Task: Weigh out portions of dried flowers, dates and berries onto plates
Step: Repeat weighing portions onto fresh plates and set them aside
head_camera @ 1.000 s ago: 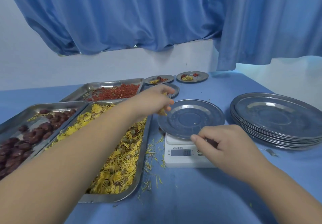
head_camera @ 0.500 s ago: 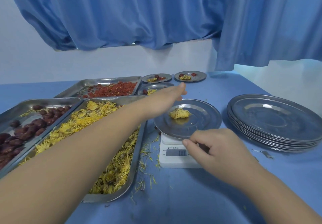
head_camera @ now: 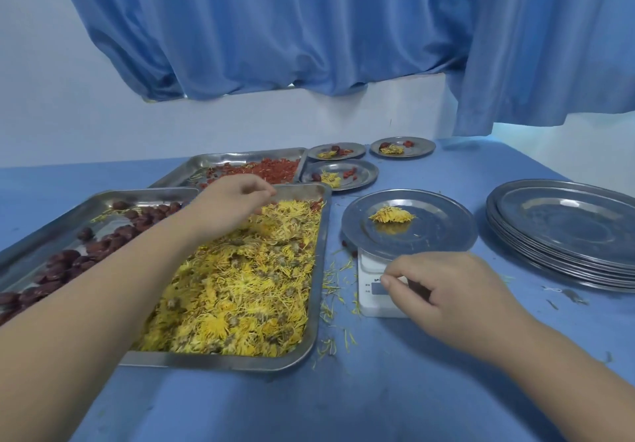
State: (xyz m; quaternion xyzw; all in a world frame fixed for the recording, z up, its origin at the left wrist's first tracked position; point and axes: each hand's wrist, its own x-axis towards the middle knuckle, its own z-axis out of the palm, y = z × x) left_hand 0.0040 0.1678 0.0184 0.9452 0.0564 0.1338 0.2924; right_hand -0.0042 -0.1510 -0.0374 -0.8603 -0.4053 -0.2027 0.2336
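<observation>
A steel plate (head_camera: pixel 446 235) sits on a small white scale (head_camera: pixel 368 299), with one yellow dried flower (head_camera: pixel 391 215) lying on it. My right hand (head_camera: pixel 453 293) rests on the scale's front right corner, fingers curled against it and thumb by the display. My left hand (head_camera: pixel 233 201) hovers over the far end of the tray of yellow dried flowers (head_camera: pixel 240 287), its fingers hanging down onto the flowers with nothing seen between them. A tray of dark red dates (head_camera: pixel 62 263) lies at the left. A tray of red berries (head_camera: pixel 268 170) lies behind.
Three small filled plates (head_camera: pixel 340 175) stand at the back behind the scale. A stack of empty steel plates (head_camera: pixel 563 232) is at the right. Loose petals (head_camera: pixel 331 280) litter the blue table between the flower tray and the scale. Blue curtains hang behind.
My left hand dropped a flower on the plate on the scale, then drew back left to the flower tray. My right hand stayed at the scale.
</observation>
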